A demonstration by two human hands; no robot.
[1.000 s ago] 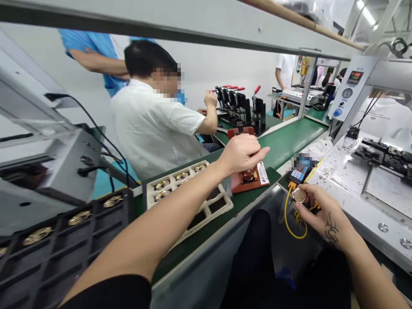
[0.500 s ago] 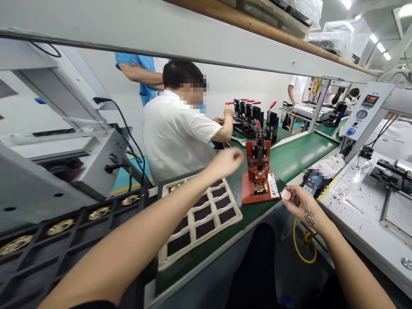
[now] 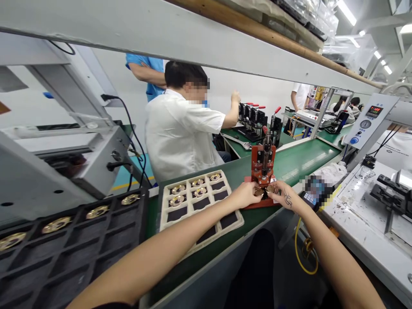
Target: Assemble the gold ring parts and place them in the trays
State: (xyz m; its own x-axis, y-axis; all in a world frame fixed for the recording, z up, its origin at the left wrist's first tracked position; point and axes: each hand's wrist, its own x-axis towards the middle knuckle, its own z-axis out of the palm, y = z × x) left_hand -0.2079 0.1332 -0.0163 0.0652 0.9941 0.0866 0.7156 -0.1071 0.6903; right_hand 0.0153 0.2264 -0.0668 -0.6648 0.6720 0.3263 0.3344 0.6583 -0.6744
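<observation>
Two round metal pieces lie at the centre of your work, in front of the upright of the red press, just above its base. Your left hand (image 3: 245, 194) pinches the left gold disc (image 3: 259, 192) in a narrow grip between thumb and fingertips. Your right hand (image 3: 285, 194), with a dark tattoo near the wrist, grips the right gold disc (image 3: 269, 189) in the same way, its fingers pointing inward. The discs are side by side with a small dark gap between them; at this scale one cannot be sure whether either touches the base.

The red press (image 3: 258, 169) stands upright near the near edge of the green worktop (image 3: 298, 165), its red-tipped lever raised. To its left, along the same edge, lies the white tray (image 3: 238, 221), its near right corner beside your left wrist; five gold rings (image 3: 198, 183) occupy compartments toward its far edge. Beyond the worktop's left edge, the black tray (image 3: 117, 238) carries four larger gold rings (image 3: 97, 211) in its far row.

Right of your right hand are a partly blurred keypad device (image 3: 317, 195), a looped yellow cable (image 3: 299, 257) and a white machine (image 3: 357, 214). Across the worktop's far edge, a seated co-worker in a white shirt (image 3: 183, 133) raises one hand beside a row of black presses (image 3: 252, 122); a wrench (image 3: 244, 144) lies in front of that row.
</observation>
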